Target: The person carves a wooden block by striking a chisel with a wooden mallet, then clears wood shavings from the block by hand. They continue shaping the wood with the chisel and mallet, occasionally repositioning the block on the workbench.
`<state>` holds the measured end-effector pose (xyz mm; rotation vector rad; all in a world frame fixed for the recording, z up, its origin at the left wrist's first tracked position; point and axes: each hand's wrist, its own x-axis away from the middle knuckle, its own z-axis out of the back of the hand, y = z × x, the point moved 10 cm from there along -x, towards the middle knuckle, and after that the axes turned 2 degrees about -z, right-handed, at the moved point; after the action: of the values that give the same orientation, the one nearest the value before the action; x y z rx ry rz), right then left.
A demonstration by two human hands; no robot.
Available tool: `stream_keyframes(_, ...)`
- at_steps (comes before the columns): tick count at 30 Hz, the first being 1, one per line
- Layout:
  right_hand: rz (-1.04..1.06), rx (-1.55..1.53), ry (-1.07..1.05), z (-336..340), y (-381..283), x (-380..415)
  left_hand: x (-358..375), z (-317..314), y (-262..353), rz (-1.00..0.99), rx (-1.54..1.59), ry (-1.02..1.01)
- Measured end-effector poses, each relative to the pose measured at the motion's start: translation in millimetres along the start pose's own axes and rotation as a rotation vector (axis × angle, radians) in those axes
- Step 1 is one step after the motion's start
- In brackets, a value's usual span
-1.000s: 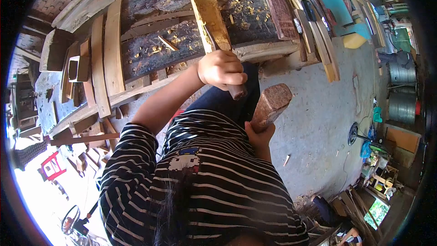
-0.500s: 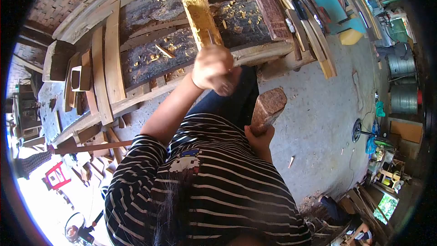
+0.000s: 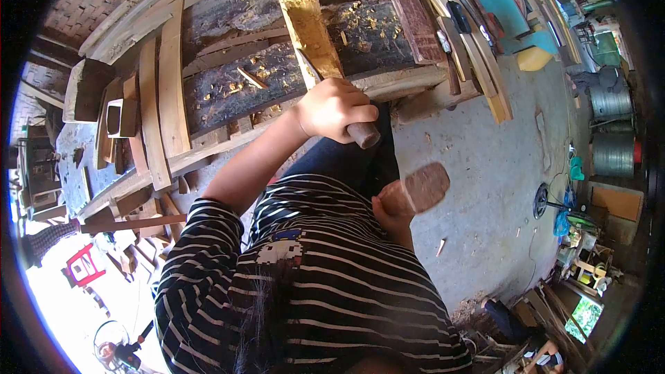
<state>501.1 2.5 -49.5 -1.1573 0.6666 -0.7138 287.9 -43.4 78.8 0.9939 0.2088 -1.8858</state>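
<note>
Atop dark chip-strewn workbench point(image 3: 228, 90); concrete floor point(image 3: 485, 187)

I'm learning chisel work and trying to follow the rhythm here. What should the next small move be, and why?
Probably swing the wooden mallet in the right hand onto the chisel. The left hand grips it with the blade set against the pale wood block, and the mallet sits apart from the handle's butt.
</note>
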Motion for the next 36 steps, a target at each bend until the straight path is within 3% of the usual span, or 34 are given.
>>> stream_keyframes(3, 0.090, 0.439, -0.179, -16, -43, -5, 13, -3, -12, 0.002, -0.013, -0.031)
stream_keyframes(4, 0.090, 0.441, -0.178, -15, -47, -7, 14, -1, -11, 0.000, -0.013, -0.030)
stream_keyframes(7, 0.103, 0.381, -0.199, -16, -57, -8, 13, 6, 7, -0.057, 0.007, 0.071)
stream_keyframes(23, 0.191, 0.075, -0.319, -25, -78, -8, 13, -11, 4, -0.083, 0.038, 0.038)
stream_keyframes(25, 0.491, -0.194, -0.197, -14, -75, 1, 15, -14, 3, -0.081, 0.034, 0.032)
stream_keyframes(28, 0.587, -0.323, -0.112, -19, -61, -3, 13, -13, 3, -0.082, 0.032, 0.041)
stream_keyframes(29, 0.585, -0.320, -0.108, -22, -58, -5, 12, -12, 3, -0.086, 0.034, 0.056)
stream_keyframes(31, -0.019, 0.180, -0.261, -50, 4, -24, 16, -18, 0, -0.105, -0.005, 0.039)
stream_keyframes(35, 0.152, 0.171, -0.177, -52, -18, -26, 21, -21, 3, -0.115, -0.041, 0.004)
stream_keyframes(36, 0.247, -0.010, -0.103, -49, -32, -22, 21, -22, 4, -0.100, -0.024, -0.010)
